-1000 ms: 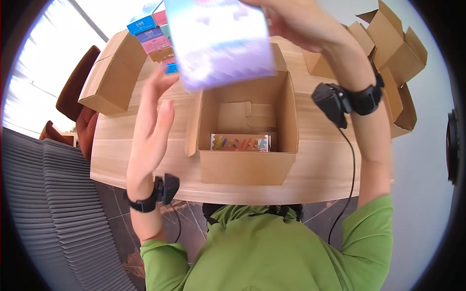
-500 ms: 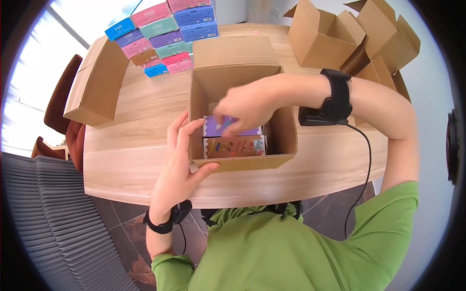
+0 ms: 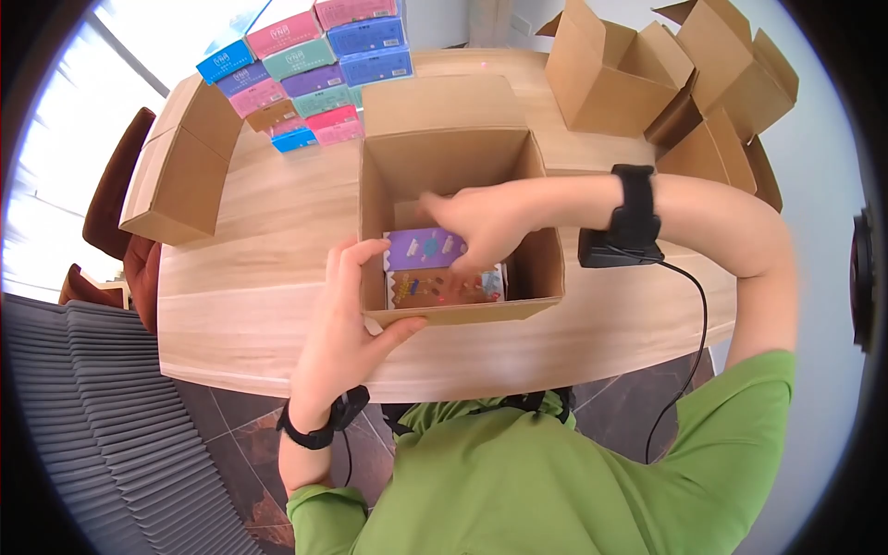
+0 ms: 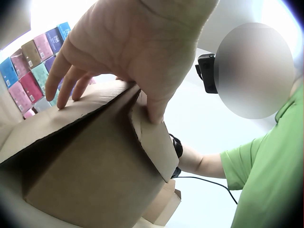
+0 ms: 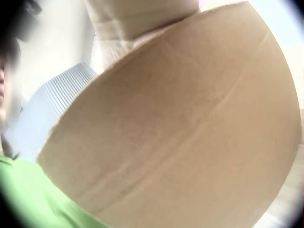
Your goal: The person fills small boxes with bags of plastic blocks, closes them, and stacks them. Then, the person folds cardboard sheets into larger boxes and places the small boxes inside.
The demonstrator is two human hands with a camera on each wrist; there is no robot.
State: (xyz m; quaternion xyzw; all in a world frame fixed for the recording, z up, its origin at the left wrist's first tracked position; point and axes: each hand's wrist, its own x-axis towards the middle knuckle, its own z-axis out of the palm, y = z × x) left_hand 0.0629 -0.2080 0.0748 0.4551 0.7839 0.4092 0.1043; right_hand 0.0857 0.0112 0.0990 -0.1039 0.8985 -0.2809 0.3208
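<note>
An open cardboard carton [image 3: 472, 316] stands near the table's front edge. Inside, a purple box [image 3: 407, 250] lies beside a brown patterned box [image 3: 435, 289] along the near wall. My left hand [image 3: 338, 324] grips the carton's near-left corner; in the left wrist view, that hand [image 4: 137, 42] has fingers over one panel and its thumb on another. My right hand [image 3: 490, 217] reaches inside, fingers spread over the purple box's right end, blurred at the tips. Carton cardboard [image 5: 180, 128] hides its fingers in the right wrist view; only the wrist area [image 5: 142, 19] shows.
Colourful boxes [image 3: 301, 57] are stacked at the table's back left. A closed carton [image 3: 180, 176] stands on the left, and open empty cartons [image 3: 610, 88] crowd the back right. A black cable [image 3: 703, 314] hangs from the right wrist camera.
The right hand lowered the purple box into the carton beside the brown one, then shifted slightly right with its fingers spreading. The left hand came from beside the carton to grip its corner.
</note>
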